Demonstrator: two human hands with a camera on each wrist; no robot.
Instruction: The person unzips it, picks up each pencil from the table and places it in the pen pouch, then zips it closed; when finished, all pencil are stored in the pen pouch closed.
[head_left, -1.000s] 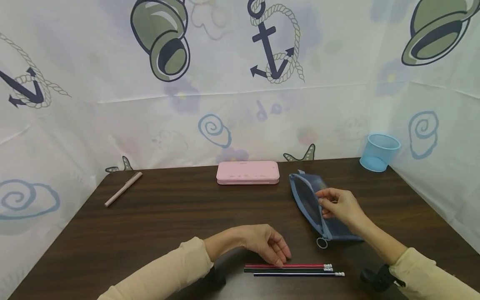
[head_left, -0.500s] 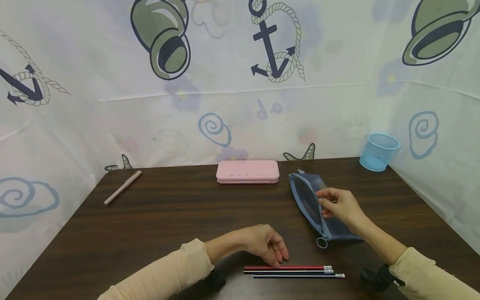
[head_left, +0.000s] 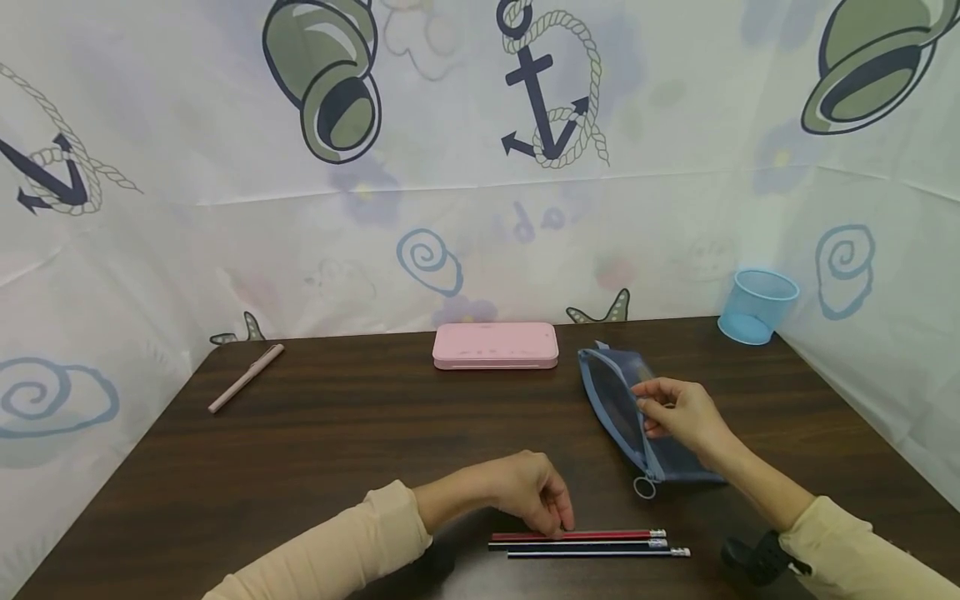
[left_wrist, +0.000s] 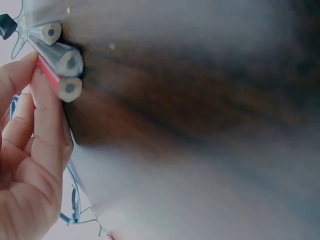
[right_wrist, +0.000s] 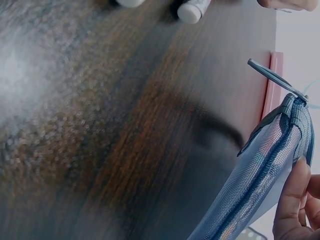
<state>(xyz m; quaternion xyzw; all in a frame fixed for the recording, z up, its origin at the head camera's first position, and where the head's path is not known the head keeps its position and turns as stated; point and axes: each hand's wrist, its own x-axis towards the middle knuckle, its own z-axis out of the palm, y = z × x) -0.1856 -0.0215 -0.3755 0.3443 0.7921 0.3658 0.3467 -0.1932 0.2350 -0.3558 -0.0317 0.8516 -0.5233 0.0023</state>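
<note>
Pencils are laid nearly parallel on the dark table, close to the person, with their eraser ends pointed to the right. By the left hand the red pencil, the farthest of the row, is pinched between thumb and fingertips; the other fingers are bent in beside them. By the right hand the near rim of the blue pouch is pinched, thumb against fingers, so that the zipped mouth is drawn apart; the pouch is laid beyond the pencils, toward the right. The step in hand is judged to be the picking up of a pencil while the pouch is steadied. For the next move, a firm pinch and a clean lift seem to be called for, with the neighbouring pencils left undisturbed and the mouth held wide. Three pencils can be counted, one red and two dark, along with one pouch with one zip ring, one pink case, one pale pen and one blue cup. Whether anything is held inside the pouch cannot be told.
</note>
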